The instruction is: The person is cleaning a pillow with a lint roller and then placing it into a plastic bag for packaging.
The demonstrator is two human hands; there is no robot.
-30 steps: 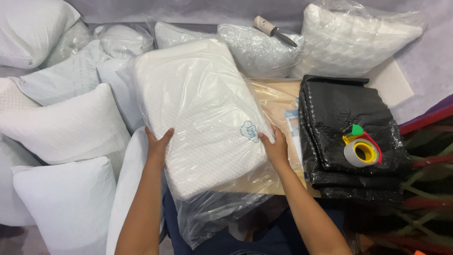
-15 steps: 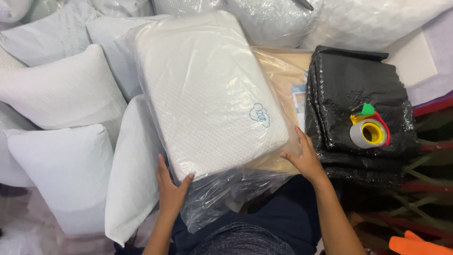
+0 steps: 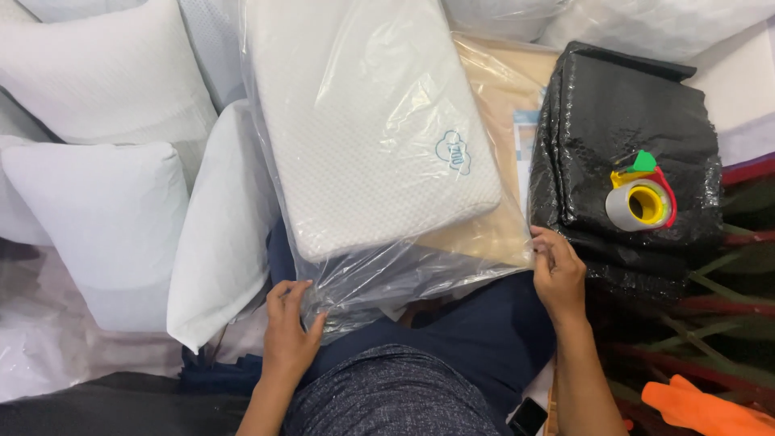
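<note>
Two hands pinch the open end of the clear plastic bag point(image 3: 387, 274) holding the white textured foam pillow point(image 3: 367, 121): my left grip point(image 3: 289, 331) closes on its lower left corner, my right grip point(image 3: 555, 270) on the right corner. Since before, both hands have slid off the pillow toward my lap.

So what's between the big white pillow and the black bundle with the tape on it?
In the head view, tan wrapping paper lies under the clear bag between the pillow and the black bundle.
</note>
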